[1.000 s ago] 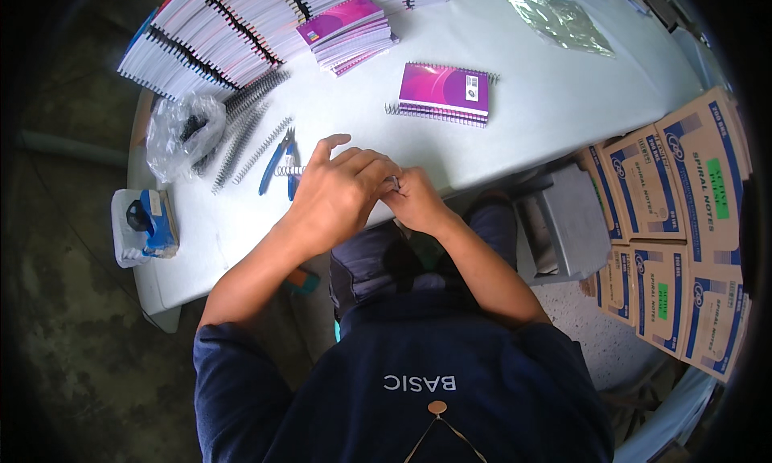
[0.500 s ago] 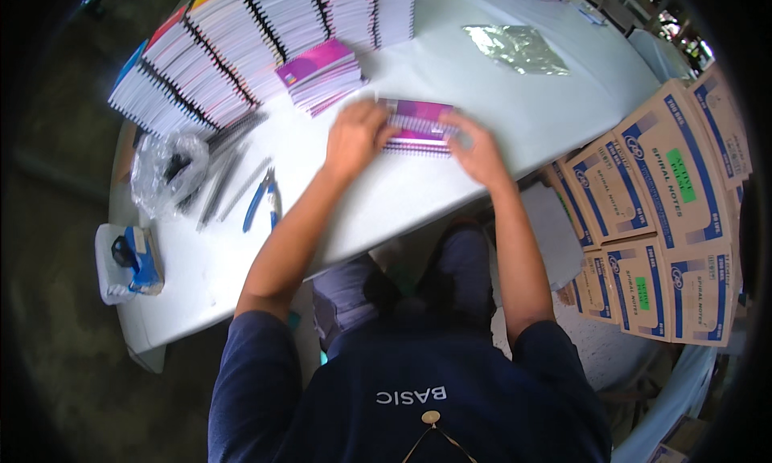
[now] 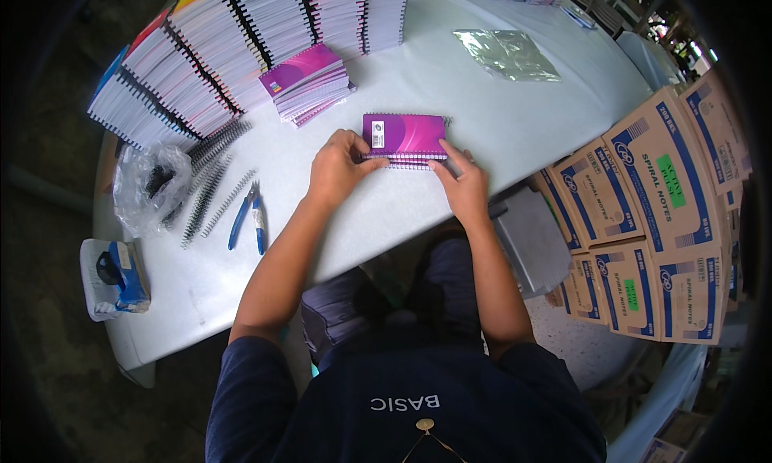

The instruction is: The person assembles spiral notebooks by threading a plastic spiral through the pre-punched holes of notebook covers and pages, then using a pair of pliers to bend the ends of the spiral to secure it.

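Observation:
A small stack of purple spiral notebooks (image 3: 410, 133) lies in front of me, the top one showing a white label on its cover. Wire coils run along both its far and near edges. My left hand (image 3: 342, 165) grips the stack's near left corner, thumb along the near edge. At the near right corner, my right hand (image 3: 465, 178) holds it between thumb and fingers. Just beyond and to the left sits a taller pile of similar purple notebooks (image 3: 307, 81). How many lie under my hands is hard to make out.
Left of my arms are blue-handled pliers (image 3: 245, 218), loose black coils (image 3: 211, 186), a clear plastic bag (image 3: 149, 182) and a tape dispenser (image 3: 121, 278). Rows of bound notebooks (image 3: 233, 37) stand behind. A silvery wrapper (image 3: 507, 53) lies at far right; cardboard boxes (image 3: 663, 170) are stacked beside the table.
My blurred hands have come to rest on the notebook stack's near corners. The top notebook's cover now lies squared and fully visible. The whole view has shifted slightly.

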`<move>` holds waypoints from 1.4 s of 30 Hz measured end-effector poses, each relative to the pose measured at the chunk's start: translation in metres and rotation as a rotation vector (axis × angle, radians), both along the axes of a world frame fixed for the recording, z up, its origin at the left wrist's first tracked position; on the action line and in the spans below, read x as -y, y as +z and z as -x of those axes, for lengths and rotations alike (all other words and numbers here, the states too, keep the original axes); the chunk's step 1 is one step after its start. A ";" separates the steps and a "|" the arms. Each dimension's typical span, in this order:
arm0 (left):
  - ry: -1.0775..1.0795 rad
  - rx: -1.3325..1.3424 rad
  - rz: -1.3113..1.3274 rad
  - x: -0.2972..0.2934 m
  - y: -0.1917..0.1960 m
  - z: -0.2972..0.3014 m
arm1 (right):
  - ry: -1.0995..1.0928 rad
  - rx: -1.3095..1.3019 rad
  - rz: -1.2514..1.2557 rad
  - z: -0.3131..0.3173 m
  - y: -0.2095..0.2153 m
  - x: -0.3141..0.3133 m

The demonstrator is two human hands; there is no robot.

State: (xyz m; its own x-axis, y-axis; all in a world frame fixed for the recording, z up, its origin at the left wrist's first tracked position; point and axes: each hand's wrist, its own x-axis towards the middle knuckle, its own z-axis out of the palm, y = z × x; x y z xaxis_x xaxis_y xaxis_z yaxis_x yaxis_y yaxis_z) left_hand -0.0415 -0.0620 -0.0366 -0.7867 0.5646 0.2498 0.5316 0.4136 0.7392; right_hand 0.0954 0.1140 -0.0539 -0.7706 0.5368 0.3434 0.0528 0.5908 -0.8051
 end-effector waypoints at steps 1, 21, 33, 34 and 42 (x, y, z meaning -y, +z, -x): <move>-0.007 0.028 0.016 0.001 0.000 0.000 | -0.009 -0.034 -0.033 -0.001 0.002 0.002; 0.298 -0.702 0.235 0.033 0.056 0.096 | -0.145 -0.345 0.178 -0.017 0.003 0.014; 0.353 -0.527 0.270 0.150 0.039 0.021 | 0.577 -0.315 0.918 0.002 0.029 0.055; 0.464 -0.544 0.494 0.164 0.029 0.030 | 0.613 -0.290 0.807 0.007 0.022 0.056; 0.114 -0.066 0.070 0.158 0.046 0.007 | 0.609 -0.213 0.603 0.014 0.008 0.072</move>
